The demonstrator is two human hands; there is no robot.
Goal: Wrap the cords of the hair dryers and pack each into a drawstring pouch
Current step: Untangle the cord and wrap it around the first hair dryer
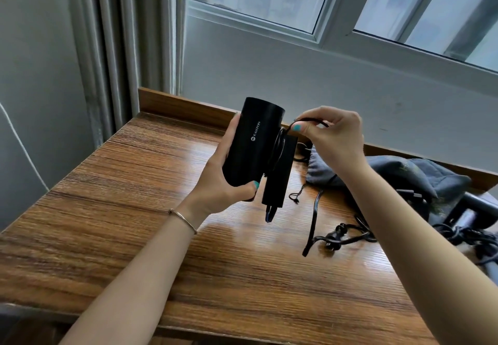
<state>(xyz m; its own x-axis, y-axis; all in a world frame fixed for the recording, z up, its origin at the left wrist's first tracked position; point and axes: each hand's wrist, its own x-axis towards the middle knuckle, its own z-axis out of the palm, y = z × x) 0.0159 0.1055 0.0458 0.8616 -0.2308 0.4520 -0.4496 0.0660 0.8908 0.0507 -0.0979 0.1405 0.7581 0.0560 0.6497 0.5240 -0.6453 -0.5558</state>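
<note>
Black dryer, brown wood, grey cloth

The hair dryer (249,150) is matte black with small white lettering down its barrel, and its folded handle (279,172) and the cord (312,220) trailing right of it are black as well. Under the dryer, the worktop (151,183) is glossy reddish-brown wood with dark, fine, straight grain lines. Right of the dryer lie drawstring pouches (382,169) in dark blue-grey cloth, one with a faint olive print. Both the left hand (223,175) and the right hand (334,131) have teal-painted nails; the left wrist wears a thin gold-coloured bracelet (183,219). Behind the dryer hangs a pale grey curtain (129,34).
</note>
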